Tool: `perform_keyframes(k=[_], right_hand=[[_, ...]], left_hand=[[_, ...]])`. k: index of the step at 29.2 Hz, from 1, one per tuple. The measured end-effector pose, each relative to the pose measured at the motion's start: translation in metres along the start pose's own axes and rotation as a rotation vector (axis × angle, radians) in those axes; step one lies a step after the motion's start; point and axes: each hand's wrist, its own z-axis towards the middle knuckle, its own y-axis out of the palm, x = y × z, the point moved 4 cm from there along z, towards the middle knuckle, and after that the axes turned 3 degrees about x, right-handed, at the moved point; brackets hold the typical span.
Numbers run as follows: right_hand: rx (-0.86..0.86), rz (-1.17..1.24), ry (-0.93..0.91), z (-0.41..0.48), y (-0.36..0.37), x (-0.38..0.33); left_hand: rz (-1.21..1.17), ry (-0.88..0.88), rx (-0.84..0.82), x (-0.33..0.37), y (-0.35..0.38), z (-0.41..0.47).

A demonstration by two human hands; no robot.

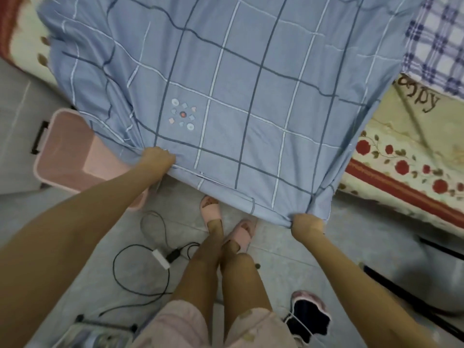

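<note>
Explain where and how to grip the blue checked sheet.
Along its near hem, one handful toward each end, from the person's side, as the left hand and right hand grip it: the blue checked sheet is wide and limp, so spaced grips keep it taut.

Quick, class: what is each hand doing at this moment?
Left hand: closed, grip on the sheet edge.
Right hand: closed, grip on the sheet's corner.
</note>
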Motion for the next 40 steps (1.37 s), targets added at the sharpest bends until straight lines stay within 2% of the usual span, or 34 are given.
perform_keyframes(k=[5, 13, 16, 18, 21, 23, 25, 26, 28, 30, 32, 33, 34, 36, 38, 40], right_hand=[[-0.012, 0.052, -0.033, 0.005, 0.030, 0.004], [-0.119, 0.055, -0.113, -0.012, 0.094, 0.010], [-0.155, 0.106, -0.108, -0.014, 0.117, 0.008], [-0.275, 0.233, -0.026, -0.015, 0.130, 0.018], [-0.431, 0.494, 0.215, -0.022, 0.147, 0.049], [-0.478, 0.597, 0.243, -0.018, 0.153, 0.069], [-0.432, 0.746, 0.357, -0.003, 0.145, 0.085], [-0.342, 0.867, 0.444, 0.006, 0.134, 0.094], [0.025, 1.055, 0.499, 0.027, 0.093, 0.109], [0.383, 1.175, 0.409, 0.048, 0.046, 0.120], [0.633, 1.340, 0.435, 0.067, 0.011, 0.133], [0.702, 1.455, 0.469, 0.079, -0.001, 0.141], [0.730, 1.545, 0.492, 0.089, -0.012, 0.147], [0.641, 1.596, 0.595, 0.110, -0.021, 0.161], [0.537, 1.593, 0.713, 0.134, -0.022, 0.181], [0.487, 1.629, 0.663, 0.150, -0.024, 0.193]], left_hand=[[0.013, 0.034, -0.141, 0.018, 0.017, -0.005], [0.007, 0.067, -0.271, 0.073, 0.052, -0.026], [0.031, 0.079, -0.265, 0.083, 0.060, -0.031], [0.071, 0.090, -0.344, 0.085, 0.069, -0.035], [0.043, 0.146, -0.603, 0.097, 0.074, -0.041], [-0.006, 0.183, -0.554, 0.111, 0.062, -0.032], [-0.048, 0.202, -0.339, 0.126, 0.039, -0.019], [-0.104, 0.196, -0.228, 0.131, 0.026, -0.011], [-0.275, 0.161, -0.070, 0.139, -0.005, 0.007], [-0.404, 0.120, 0.032, 0.145, -0.038, 0.029], [-0.534, 0.079, 0.121, 0.149, -0.069, 0.053], [-0.600, 0.062, 0.175, 0.150, -0.083, 0.065], [-0.668, 0.050, 0.219, 0.150, -0.095, 0.075], [-0.792, 0.007, 0.222, 0.154, -0.117, 0.094], [-0.875, -0.063, 0.121, 0.161, -0.134, 0.119], [-0.931, -0.153, 0.019, 0.169, -0.144, 0.135]])
